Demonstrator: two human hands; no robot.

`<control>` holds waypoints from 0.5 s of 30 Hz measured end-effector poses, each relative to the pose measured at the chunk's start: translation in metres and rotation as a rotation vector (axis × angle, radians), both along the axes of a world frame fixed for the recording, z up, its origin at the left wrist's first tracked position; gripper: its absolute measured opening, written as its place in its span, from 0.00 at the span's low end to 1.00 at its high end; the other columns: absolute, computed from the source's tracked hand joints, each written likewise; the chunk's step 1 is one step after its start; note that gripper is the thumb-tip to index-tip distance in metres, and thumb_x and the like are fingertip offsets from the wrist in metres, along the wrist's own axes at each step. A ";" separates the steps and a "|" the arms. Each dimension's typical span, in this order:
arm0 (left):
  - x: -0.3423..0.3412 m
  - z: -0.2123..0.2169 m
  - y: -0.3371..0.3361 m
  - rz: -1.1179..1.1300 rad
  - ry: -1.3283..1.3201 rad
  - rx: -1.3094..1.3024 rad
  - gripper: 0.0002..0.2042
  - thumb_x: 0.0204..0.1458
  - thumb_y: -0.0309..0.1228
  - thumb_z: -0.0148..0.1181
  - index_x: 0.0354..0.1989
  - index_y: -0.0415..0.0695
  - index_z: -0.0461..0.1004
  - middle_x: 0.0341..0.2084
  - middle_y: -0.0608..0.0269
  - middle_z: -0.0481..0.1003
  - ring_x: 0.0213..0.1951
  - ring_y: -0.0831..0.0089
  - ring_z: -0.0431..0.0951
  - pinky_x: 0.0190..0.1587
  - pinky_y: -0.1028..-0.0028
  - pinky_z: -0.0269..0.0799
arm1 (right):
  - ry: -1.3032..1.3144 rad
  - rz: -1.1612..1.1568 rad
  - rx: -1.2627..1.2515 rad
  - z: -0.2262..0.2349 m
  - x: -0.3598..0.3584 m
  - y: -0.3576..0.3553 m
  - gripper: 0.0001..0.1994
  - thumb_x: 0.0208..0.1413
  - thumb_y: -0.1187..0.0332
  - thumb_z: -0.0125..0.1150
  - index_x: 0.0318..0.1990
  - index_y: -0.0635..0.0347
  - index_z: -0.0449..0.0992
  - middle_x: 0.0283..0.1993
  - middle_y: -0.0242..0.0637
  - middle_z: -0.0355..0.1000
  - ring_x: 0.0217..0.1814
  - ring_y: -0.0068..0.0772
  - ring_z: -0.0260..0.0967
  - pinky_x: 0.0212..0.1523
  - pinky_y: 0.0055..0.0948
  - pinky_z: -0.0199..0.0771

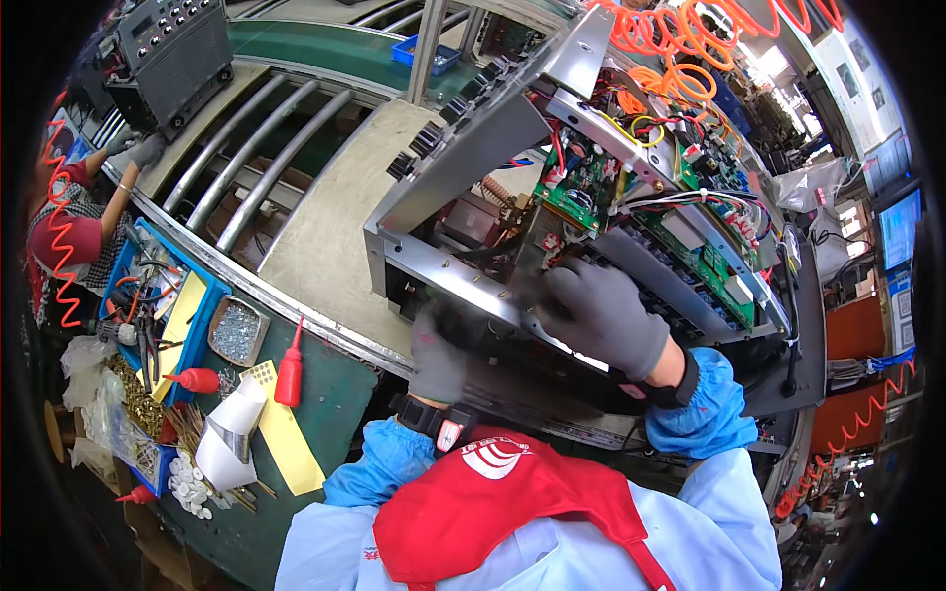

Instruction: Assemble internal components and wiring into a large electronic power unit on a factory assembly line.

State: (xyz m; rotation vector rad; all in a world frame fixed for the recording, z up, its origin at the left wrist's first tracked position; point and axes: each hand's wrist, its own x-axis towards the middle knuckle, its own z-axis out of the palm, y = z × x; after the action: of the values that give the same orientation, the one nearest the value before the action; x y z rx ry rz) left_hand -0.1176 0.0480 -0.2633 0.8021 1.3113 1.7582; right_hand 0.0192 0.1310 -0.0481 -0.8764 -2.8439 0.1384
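Note:
In front of me stands an open metal machine chassis (443, 273) with green circuit boards (583, 187), wire bundles and black knobs (427, 139) on its panel. My left hand (439, 357), in a grey glove, is at the near lower edge of the frame. It is smeared by motion, and its fingertips are lost in shadow there. My right hand (603, 313), also gloved in grey, reaches over the near rail beside the inner compartment. Its fingers are curled closed, and whatever they hold is hidden. A dark transformer-like block (469, 221) sits inside the chassis near the hands.
At left a green bench (340, 414) bears a blue tool bin (202, 325), a tray of screws (237, 330), red squeeze bottles (290, 374) and yellow strips (289, 438). Rollers (266, 192) run behind. Another person's gloved hand (146, 153) touches a second machine (172, 59). Orange coiled hoses (680, 39) hang above.

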 end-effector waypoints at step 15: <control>-0.010 -0.026 0.009 -0.001 -0.716 -0.007 0.14 0.51 0.23 0.61 0.47 0.36 0.73 0.40 0.58 0.78 0.42 0.71 0.78 0.46 0.70 0.75 | -0.092 0.077 -0.061 -0.014 -0.033 0.012 0.10 0.53 0.62 0.60 0.27 0.58 0.74 0.23 0.45 0.72 0.25 0.50 0.72 0.27 0.46 0.73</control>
State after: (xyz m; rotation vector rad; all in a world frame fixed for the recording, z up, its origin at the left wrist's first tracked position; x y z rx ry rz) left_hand -0.1278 0.0570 -0.2890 0.1242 0.8249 1.7927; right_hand -0.0133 0.1427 -0.0620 -0.8045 -2.9752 0.2006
